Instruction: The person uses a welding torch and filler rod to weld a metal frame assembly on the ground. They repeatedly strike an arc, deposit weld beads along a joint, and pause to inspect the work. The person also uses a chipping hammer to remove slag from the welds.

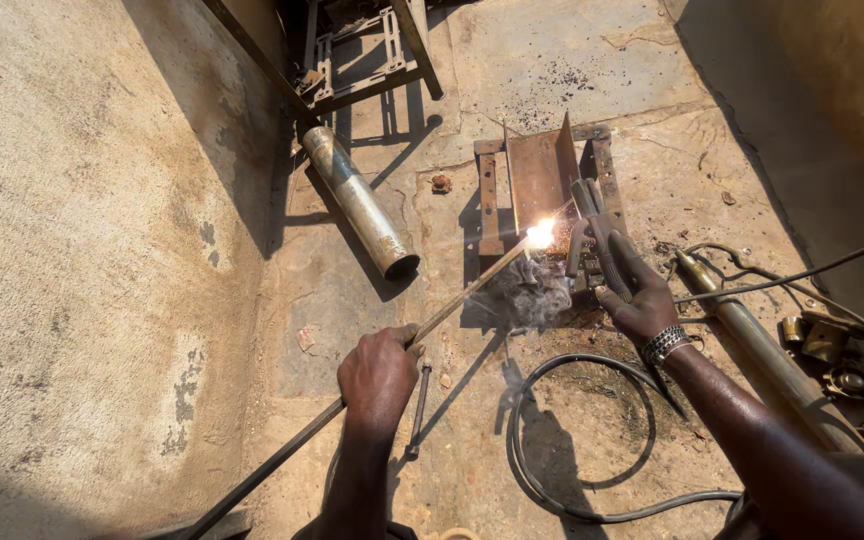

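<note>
A thin rusty rod (372, 385) is gripped by the left hand (379, 378), pliers (592, 235) by the right hand (637, 295); the weld point (540, 234) is lost in glare.

Hard sunlight falls on a cracked concrete floor (552, 60) stained with soot and rust, throwing sharp dark shadows across it. A rough plastered wall (82, 250) rises along the left, blotched where the surface has flaked, and another wall (832, 90) in shade closes the upper right. A metal frame (372, 60) stands at the top, a steel pipe (357, 200) lies just below it, and small brass fittings (832, 350) sit at the right edge.
</note>
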{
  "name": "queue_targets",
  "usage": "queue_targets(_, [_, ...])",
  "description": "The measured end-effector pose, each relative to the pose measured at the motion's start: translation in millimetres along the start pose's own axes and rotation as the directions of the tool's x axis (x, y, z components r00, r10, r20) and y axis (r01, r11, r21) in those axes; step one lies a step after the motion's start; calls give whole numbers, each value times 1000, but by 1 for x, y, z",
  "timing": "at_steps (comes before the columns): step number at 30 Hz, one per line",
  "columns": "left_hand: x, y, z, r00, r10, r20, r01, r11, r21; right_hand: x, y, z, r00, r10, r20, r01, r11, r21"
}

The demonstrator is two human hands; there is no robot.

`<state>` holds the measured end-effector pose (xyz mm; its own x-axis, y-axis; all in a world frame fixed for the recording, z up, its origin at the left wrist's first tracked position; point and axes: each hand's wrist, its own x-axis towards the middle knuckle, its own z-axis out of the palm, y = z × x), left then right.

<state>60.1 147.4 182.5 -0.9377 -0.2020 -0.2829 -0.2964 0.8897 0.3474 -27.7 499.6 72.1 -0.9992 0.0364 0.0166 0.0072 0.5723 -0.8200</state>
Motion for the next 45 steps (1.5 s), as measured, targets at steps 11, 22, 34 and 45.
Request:
queue_targets(11, [0, -2, 3, 1000, -1, 10, 1, 1000, 24, -1, 14, 8, 990, -143, 2, 142, 988, 58])
queue_targets(22, [1, -5, 2, 1000, 21, -20, -21, 1000, 22, 2, 18, 15, 998, 1, 56, 0, 1000, -8])
queue_targets(34, [5, -10, 5, 999, 1, -35, -1, 1000, 5, 4, 22, -14, 978, 83, -192, 15, 887, 462])
queue_targets(45, [5, -16, 20, 1000, -15, 8, 16, 996, -92, -43, 19, -58, 981, 188, -42, -104, 696, 711])
